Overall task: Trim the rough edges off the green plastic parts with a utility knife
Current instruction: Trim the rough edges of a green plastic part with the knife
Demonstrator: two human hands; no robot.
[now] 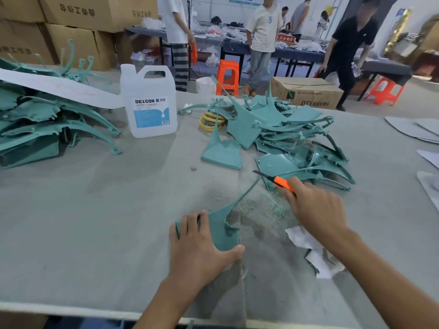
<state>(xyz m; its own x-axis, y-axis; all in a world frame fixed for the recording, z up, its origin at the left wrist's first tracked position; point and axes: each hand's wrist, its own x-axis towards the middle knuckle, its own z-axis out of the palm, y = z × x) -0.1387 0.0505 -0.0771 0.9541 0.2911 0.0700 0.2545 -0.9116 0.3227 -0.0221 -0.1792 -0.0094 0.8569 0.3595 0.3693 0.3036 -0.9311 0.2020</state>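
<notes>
Pinning part (221, 226) under left hand (199, 243), fingers (190, 222) straight, 6 o'clock on table (95, 210). Knife (280, 182) clenched in right hand (316, 210), blade near part's tip, 1 o'clock. Keep pinned; shave shallow, away from fingers.

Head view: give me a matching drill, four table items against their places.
1 orange-handled utility knife
2 white plastic jug
3 yellow rings
4 flat green plastic part, long thin tip

A under the left hand
B gripped in right hand
C upright between left green pile and right green pile
D against the right green pile

Pairs: 1-B, 2-C, 3-D, 4-A
</notes>
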